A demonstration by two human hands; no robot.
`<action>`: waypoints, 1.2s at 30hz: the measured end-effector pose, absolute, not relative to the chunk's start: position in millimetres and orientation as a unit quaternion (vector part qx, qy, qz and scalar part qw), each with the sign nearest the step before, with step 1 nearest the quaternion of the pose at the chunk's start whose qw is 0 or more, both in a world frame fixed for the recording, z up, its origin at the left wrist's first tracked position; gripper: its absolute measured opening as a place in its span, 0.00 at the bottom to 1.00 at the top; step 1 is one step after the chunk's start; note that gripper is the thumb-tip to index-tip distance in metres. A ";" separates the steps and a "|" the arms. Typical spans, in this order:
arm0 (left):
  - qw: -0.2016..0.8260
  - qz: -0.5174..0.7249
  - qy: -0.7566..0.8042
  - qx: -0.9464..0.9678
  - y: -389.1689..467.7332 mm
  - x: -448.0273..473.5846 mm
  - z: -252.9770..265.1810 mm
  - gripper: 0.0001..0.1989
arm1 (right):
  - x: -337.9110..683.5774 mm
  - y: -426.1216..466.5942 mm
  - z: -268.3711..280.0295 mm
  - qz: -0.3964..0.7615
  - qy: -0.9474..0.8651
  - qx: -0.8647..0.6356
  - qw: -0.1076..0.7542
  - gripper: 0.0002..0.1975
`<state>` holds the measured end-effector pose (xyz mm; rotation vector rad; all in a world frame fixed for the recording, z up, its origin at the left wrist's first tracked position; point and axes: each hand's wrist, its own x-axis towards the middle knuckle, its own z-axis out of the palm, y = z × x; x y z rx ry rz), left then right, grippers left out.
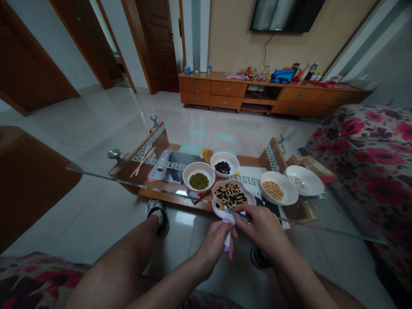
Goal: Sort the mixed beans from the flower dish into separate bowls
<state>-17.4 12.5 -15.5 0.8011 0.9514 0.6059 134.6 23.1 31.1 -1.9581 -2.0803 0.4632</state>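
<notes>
My left hand (216, 241) is closed round the handle of a pale purple, flower-shaped dish (229, 216) at the glass table's near edge. Mixed black and tan beans (230, 195) lie in it. My right hand (261, 222) pinches a thin dark tool (241, 214), its pale tip over the dish near the handle; its exact kind is unclear. Just beyond stand a white bowl of green beans (198, 181) and a white bowl of black beans (222, 168). To the right are a bowl of tan beans (273, 190) and a bowl with a few pale pieces (298, 183).
Pairs of wooden chopsticks (141, 163) lie at the left on the glass table (96, 171). Papers and a small roll (162, 165) show near them. Beyond is a wooden TV cabinet (227, 89) with clutter on top. A flower-patterned sofa (367, 159) stands at the right.
</notes>
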 end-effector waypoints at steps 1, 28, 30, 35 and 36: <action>0.770 0.280 0.438 0.370 12.8 -17.3 -15.5 0.18 | 134.6 23.1 31.0 0.159 -0.714 -0.671 0.125 0.10; 0.774 0.273 0.441 0.363 12.4 -18.2 -15.4 0.17 | 181.4 26.1 48.5 -0.057 -0.503 -0.829 0.238 0.17; 0.773 0.273 0.439 0.367 12.5 -18.1 -16.3 0.18 | 183.9 24.5 54.3 -0.098 -0.469 -0.851 0.213 0.18; 0.776 0.274 0.437 0.363 12.4 -17.9 -17.5 0.18 | 187.5 21.4 60.2 -0.123 -0.444 -0.870 0.174 0.19; 0.776 0.274 0.438 0.362 12.4 -18.0 -17.3 0.18 | 187.6 21.4 59.8 -0.123 -0.449 -0.868 0.174 0.19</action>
